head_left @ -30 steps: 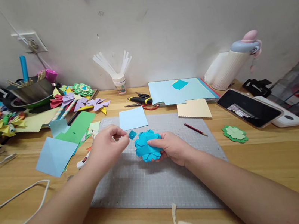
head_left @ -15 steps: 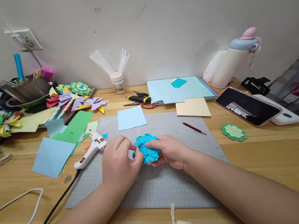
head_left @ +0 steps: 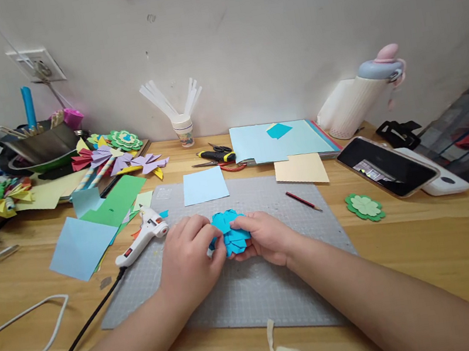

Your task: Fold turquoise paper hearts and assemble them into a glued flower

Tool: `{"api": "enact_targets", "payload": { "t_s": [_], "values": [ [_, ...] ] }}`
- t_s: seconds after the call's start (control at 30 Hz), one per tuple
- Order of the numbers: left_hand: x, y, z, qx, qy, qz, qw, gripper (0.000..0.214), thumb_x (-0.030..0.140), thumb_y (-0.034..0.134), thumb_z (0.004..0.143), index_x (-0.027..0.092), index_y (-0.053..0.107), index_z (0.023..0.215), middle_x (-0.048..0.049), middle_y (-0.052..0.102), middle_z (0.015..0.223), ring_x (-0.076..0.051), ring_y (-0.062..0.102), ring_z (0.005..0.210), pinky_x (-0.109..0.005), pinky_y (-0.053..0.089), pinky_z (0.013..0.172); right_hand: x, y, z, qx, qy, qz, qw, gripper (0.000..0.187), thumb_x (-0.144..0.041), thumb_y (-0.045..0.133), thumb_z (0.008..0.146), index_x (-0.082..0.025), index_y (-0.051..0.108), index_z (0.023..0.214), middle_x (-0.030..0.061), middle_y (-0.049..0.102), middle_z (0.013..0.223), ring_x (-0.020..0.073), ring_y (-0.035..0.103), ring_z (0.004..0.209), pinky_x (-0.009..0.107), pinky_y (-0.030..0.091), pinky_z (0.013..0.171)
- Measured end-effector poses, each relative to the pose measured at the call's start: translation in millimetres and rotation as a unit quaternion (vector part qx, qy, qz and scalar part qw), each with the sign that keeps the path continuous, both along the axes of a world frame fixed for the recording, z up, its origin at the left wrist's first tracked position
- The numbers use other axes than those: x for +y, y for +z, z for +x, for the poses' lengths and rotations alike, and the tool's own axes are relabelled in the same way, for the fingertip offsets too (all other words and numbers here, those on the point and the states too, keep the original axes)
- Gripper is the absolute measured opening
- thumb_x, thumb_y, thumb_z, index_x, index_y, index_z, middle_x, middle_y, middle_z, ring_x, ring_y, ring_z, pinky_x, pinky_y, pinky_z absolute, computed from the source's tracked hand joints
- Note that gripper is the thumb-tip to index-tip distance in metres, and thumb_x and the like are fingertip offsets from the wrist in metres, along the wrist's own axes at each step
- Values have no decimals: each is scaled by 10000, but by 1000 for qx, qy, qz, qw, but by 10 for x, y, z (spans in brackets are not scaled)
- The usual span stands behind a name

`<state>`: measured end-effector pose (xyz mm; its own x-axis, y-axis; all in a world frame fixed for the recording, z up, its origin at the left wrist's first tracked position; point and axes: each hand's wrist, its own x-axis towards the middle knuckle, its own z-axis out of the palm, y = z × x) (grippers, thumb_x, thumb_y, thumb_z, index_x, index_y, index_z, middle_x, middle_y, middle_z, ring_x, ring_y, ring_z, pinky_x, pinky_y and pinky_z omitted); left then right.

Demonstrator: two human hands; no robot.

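A bright blue layered paper flower (head_left: 231,234) is held above the grey cutting mat (head_left: 271,294), between both hands. My right hand (head_left: 266,236) grips its right side, thumb on top and fingers beneath. At the flower's left edge, my left hand (head_left: 193,250) pinches a petal between thumb and forefinger. A white hot glue gun (head_left: 144,237) lies just left of my left hand. Beyond the flower are a light blue paper square (head_left: 205,186) and a cream paper sheet (head_left: 301,169). To the right rests a dark red pencil (head_left: 303,202).
At right are a green paper flower (head_left: 365,207), a phone (head_left: 387,166) and a bottle (head_left: 364,92). A paper cup (head_left: 184,131) with white strips stands behind, near a yellow-black cutter (head_left: 216,156). Paper sheets (head_left: 82,247) and a black cord (head_left: 92,319) lie left.
The blue flower has tilted slightly between my hands, showing its layered petals differently. My left fingers have shifted a little at its edge. The view has moved slightly.
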<state>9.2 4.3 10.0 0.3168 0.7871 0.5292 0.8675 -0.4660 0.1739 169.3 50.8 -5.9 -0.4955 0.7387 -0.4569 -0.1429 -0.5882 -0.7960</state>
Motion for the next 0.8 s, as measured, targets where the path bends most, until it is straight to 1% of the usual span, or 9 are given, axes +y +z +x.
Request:
{"api": "enact_targets", "payload": {
  "t_s": [0.23,0.33,0.4,0.43,0.5,0.57,0.6,0.7,0.8],
  "values": [
    [-8,53,-10,4,-10,-20,1000,143,158,518,830,195,656,826,-58,602,848,-219,538,782,-361,376,702,8,-3,0,17,-1,23,1000,102,-245,550,752,-160,600,727,-13,616,569,113,574,482,268,535,505],
    [18,48,-17,-84,-7,-61,995,114,174,513,833,186,624,808,-51,575,836,-214,530,819,-351,386,733,7,9,-4,17,-3,42,999,115,-270,562,734,-164,605,731,-11,626,584,115,580,490,271,534,510],
    [55,40,-24,-182,26,-99,978,41,205,545,817,184,580,817,-42,556,833,-209,520,838,-338,391,754,3,21,-9,14,-3,58,998,141,-293,573,729,-161,618,748,2,646,610,121,593,502,274,534,516],
    [78,35,-29,-248,51,-130,959,71,230,580,799,186,561,851,-40,554,863,-209,514,865,-334,390,772,0,26,-12,12,-4,68,998,158,-307,577,729,-158,624,755,8,655,621,125,599,507,275,532,518],
    [123,25,-39,-386,83,-219,892,266,294,656,749,192,532,961,-48,560,965,-217,507,933,-330,392,803,-7,33,-20,9,-10,90,996,190,-338,585,732,-155,632,760,15,663,628,131,604,513,276,528,518],
    [160,12,-48,-476,65,-326,814,393,367,696,714,185,539,1025,-63,590,1011,-229,530,947,-335,417,801,-16,33,-30,7,-14,113,993,212,-364,594,733,-155,632,743,10,655,608,133,600,512,272,521,517],
    [173,3,-52,-496,41,-374,783,408,401,698,710,173,561,1019,-71,619,987,-231,556,912,-339,437,782,-21,31,-36,6,-15,124,992,218,-371,599,733,-156,627,722,5,645,588,131,593,508,267,515,516],
    [195,-35,-61,-510,-17,-456,729,380,454,686,726,140,628,932,-75,684,847,-202,607,748,-330,479,716,-37,18,-52,4,-10,150,989,228,-367,612,731,-157,600,644,-9,611,540,117,567,491,242,489,507],
    [209,-75,-76,-533,-37,-479,696,332,423,700,738,146,646,911,-54,700,810,-163,609,689,-285,481,685,-43,13,-56,4,-1,163,987,238,-368,608,736,-160,582,623,-17,600,540,107,556,487,229,475,504]
  ]
}}
